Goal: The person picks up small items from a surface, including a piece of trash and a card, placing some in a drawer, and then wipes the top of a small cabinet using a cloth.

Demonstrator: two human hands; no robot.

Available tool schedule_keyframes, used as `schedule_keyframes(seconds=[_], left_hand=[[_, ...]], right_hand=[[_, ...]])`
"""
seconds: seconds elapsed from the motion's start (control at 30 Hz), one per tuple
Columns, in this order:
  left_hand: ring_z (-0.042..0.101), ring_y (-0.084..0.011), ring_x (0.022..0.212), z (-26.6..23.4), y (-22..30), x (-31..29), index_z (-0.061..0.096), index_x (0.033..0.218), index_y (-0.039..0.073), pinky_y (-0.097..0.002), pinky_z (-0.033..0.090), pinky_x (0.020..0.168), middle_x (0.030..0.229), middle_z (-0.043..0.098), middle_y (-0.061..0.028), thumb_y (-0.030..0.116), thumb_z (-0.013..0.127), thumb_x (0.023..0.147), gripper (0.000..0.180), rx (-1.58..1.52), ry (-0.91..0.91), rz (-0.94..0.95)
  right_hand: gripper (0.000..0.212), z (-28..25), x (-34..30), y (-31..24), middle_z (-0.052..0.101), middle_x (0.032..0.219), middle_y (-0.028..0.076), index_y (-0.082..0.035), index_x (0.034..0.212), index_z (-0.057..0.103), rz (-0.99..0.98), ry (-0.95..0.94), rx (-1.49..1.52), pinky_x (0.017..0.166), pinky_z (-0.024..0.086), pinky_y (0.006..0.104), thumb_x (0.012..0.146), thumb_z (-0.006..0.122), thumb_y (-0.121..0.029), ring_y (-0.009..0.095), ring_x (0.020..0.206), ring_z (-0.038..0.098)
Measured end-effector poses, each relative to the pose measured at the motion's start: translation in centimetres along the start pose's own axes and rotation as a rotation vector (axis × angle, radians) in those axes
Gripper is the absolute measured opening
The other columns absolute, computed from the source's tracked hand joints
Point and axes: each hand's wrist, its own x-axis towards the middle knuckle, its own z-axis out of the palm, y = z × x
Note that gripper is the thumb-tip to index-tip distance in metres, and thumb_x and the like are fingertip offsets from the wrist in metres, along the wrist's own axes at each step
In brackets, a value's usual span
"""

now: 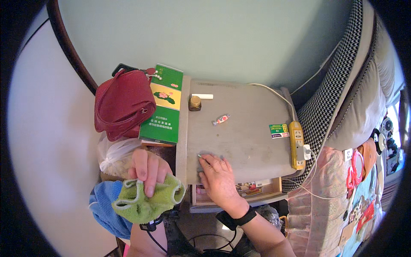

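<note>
My left hand (150, 167) is closed on a green terry cloth (147, 201) with pale edging, held up left of the table's front edge. Behind and below it hangs a blue cloth (107, 203); whether my fingers hold that too, I cannot tell. My right hand (218, 177) rests palm down on the grey-covered tabletop (252, 150) near its front left corner. Its thumb is apart from the other fingers, and a tiny pale thing (200, 156) lies at the index fingertip. A wrapped candy (221, 119) lies farther back.
A gold-capped jar (195, 103) and a white stick (202, 96) sit farther back. The yellow power strip (296, 143) lies right, beside a small green card (279, 131). A drawer (257, 190) stands pulled out below. Left are a red handbag (124, 103) and green box (162, 124).
</note>
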Motion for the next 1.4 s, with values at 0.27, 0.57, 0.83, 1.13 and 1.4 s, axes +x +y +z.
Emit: schedule_keyframes(seconds=[0.27, 0.57, 0.83, 1.13, 1.4], left_hand=[[0.044, -0.0187, 0.062, -1.8, -0.5, 1.5, 0.049, 0.09, 0.01, -0.0348, 0.038, 0.059, 0.072, 0.063, -0.0088, 0.024, 0.051, 0.098, 0.016, -0.113, -0.084, -0.191], [0.047, -0.0196, 0.061, -2.6, -9.6, -0.7, 0.042, 0.099, 0.005, -0.0335, 0.047, 0.055, 0.073, 0.055, -0.0133, 0.023, 0.042, 0.105, 0.02, -0.099, 0.236, -0.319], [0.051, -0.0218, 0.061, -0.2, -13.8, -1.1, 0.049, 0.101, 0.004, -0.0358, 0.049, 0.052, 0.074, 0.055, -0.0131, 0.024, 0.042, 0.105, 0.021, -0.08, 0.471, -0.53], [0.056, -0.023, 0.079, -1.8, -14.0, -0.2, 0.048, 0.107, 0.007, -0.038, 0.051, 0.055, 0.084, 0.054, -0.0112, 0.024, 0.049, 0.101, 0.018, -0.132, 0.51, -0.341], [0.048, -0.0167, 0.067, -0.2, -5.2, 1.5, 0.047, 0.108, 0.006, -0.0331, 0.046, 0.057, 0.081, 0.049, -0.0055, 0.03, 0.04, 0.105, 0.026, -0.21, 0.441, -0.035]], right_hand=[[0.034, -6.4, -2.4, 3.8, 0.06, 0.12, 0.015, -0.001, 0.119, 0.061, 0.167, 0.335, 0.428, 0.091, 0.049, 0.0348, 0.086, 0.06, 0.003, 0.028, 0.105, 0.062], [0.05, -24.8, -27.7, 20.3, 0.059, 0.121, 0.01, -0.003, 0.132, 0.055, 0.763, 0.999, -0.037, 0.085, 0.051, 0.0304, 0.082, 0.062, 0.0, 0.018, 0.102, 0.061], [0.056, -29.5, -38.8, 25.3, 0.05, 0.134, 0.024, 0.005, 0.132, 0.049, 1.047, 0.651, -0.803, 0.107, 0.037, 0.0445, 0.079, 0.063, -0.008, 0.04, 0.125, 0.047], [0.045, -32.2, -45.4, 28.5, 0.055, 0.133, 0.021, -0.001, 0.124, 0.056, 0.859, 0.695, -0.979, 0.105, 0.039, 0.0416, 0.079, 0.058, 0.003, 0.036, 0.125, 0.05], [0.04, -28.7, -18.7, 12.9, 0.064, 0.121, 0.012, -0.002, 0.12, 0.061, 0.522, 0.665, -0.135, 0.095, 0.046, 0.0331, 0.082, 0.056, 0.008, 0.024, 0.115, 0.059]])
